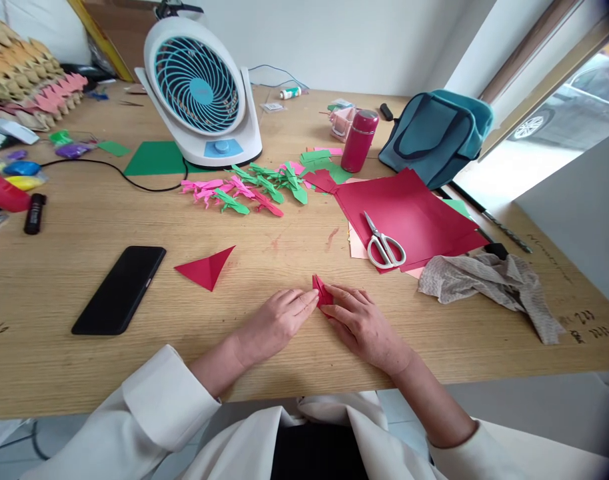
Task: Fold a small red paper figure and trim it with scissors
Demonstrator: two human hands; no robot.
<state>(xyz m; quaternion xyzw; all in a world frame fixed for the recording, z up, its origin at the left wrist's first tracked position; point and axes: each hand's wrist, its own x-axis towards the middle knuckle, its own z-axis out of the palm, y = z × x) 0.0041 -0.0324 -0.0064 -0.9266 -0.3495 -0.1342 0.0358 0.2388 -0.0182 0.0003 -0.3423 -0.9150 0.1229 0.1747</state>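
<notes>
A small folded piece of red paper (322,292) lies on the wooden table between my hands. My left hand (284,317) has its fingers pressed together on the paper's left edge. From the right, my right hand (364,323) presses it down with bent fingers, covering much of it. One pointed tip sticks up past the fingertips. Left of my hands lies a red paper triangle (207,269) with a crease. Sheets of red paper (414,210) are stacked at the right, with white-handled scissors (383,247) on top.
Folded green and pink paper figures (264,181) lie before a white fan (202,93). A black phone (119,290) is at the left. A red flask (359,140), a teal bag (437,137) and a crumpled cloth (489,283) are on the right.
</notes>
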